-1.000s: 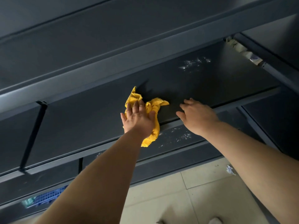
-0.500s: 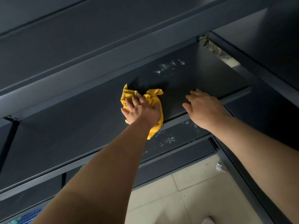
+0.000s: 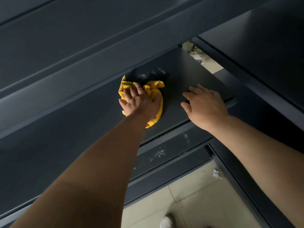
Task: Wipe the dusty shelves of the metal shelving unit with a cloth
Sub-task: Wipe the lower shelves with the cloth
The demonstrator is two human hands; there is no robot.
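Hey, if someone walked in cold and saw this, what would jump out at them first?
The crumpled bright yellow cloth stands out against the dark grey metal shelf, pressed down under the left hand. Just beyond it lie pale dust smudges, and the right hand rests flat on the same shelf near its front edge.

— What carries it all?
— A dark metal shelf (image 3: 185,76); a yellow cloth (image 3: 152,91) lies bunched on it under the left hand (image 3: 139,102); the right hand (image 3: 204,104) rests flat beside; white dust specks (image 3: 151,74) just beyond.
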